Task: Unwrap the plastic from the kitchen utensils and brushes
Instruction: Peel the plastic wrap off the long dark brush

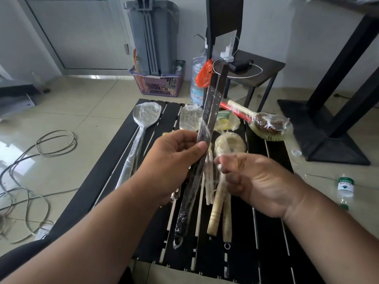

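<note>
left hand [174, 158]: gripped the wrapped tongs [207, 128] upright over the bench [266, 232]
right hand [260, 181]: fingers curled, pinched the loose plastic film [220, 166]

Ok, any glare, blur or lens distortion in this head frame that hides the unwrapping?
Head view: wide-angle bending bows the table edges and the arms; window glare whitens the floor tiles at left; the right hand fingertips are motion-blurred on the plastic film; the left hand and its grip on the wrapped tongs stay sharp.
</note>
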